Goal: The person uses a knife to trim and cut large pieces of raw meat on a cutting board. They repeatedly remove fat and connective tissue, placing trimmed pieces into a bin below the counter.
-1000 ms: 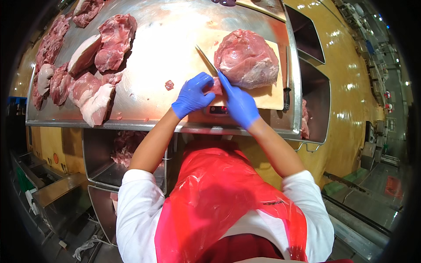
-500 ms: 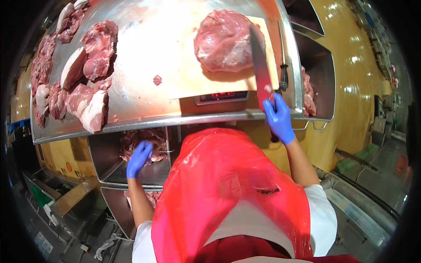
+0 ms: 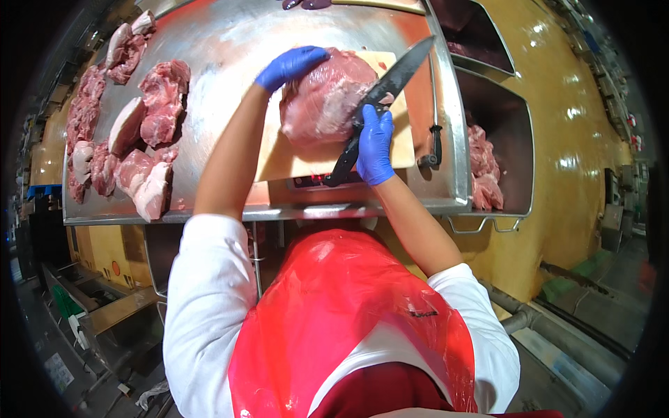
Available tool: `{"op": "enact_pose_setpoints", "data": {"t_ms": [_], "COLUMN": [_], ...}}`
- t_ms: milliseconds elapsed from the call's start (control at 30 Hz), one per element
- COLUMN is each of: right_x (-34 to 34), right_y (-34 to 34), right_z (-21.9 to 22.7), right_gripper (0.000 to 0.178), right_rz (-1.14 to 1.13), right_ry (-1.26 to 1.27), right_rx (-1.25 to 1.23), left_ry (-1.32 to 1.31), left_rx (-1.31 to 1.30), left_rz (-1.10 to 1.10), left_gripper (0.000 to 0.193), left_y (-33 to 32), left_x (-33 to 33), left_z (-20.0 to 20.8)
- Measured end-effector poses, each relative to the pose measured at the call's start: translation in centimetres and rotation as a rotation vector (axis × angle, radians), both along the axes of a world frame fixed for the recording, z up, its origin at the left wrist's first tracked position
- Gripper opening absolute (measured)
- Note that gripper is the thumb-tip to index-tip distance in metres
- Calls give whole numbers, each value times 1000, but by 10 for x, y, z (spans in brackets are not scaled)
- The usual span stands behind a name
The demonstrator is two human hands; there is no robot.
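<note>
The left hand (image 3: 291,67) reaches forward, laid unclenched over the far left of the meat (image 3: 322,104) on the board (image 3: 273,160); the right hand (image 3: 376,148), angled inward, grips the knife (image 3: 403,75).

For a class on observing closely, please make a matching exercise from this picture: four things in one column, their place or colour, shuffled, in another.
Column one
1. Left hand
2. Large knife
3. Rod with black handle
4. Apron

Column two
A. Shiny red
B. Held in the right hand
C. On the large piece of meat
D. On the metal table, right of the cutting board

Right pairs: 1-C, 2-B, 3-D, 4-A
</note>
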State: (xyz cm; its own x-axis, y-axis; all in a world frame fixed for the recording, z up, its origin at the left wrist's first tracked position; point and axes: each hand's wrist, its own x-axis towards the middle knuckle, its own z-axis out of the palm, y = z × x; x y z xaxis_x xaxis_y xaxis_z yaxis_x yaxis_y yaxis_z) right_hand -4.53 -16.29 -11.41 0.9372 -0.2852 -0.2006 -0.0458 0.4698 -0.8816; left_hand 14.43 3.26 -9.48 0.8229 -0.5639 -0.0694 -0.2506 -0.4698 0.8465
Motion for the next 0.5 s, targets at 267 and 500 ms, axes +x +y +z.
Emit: {"op": "enact_pose_setpoints", "data": {"t_ms": [267, 500], "right_x": [179, 120], "right_y": [-95, -68], "right_z": [23, 64], "right_gripper": [25, 36], "right_rz": [716, 313], "right_ry": [155, -333], "right_rx": [-292, -1211], "left_ry": [-168, 169], "left_rx": [-78, -381], "left_rz": [865, 816], "left_gripper": [80, 43], "left_y": [-45, 7], "left_x": [-155, -184], "left_z": [-18, -10]}}
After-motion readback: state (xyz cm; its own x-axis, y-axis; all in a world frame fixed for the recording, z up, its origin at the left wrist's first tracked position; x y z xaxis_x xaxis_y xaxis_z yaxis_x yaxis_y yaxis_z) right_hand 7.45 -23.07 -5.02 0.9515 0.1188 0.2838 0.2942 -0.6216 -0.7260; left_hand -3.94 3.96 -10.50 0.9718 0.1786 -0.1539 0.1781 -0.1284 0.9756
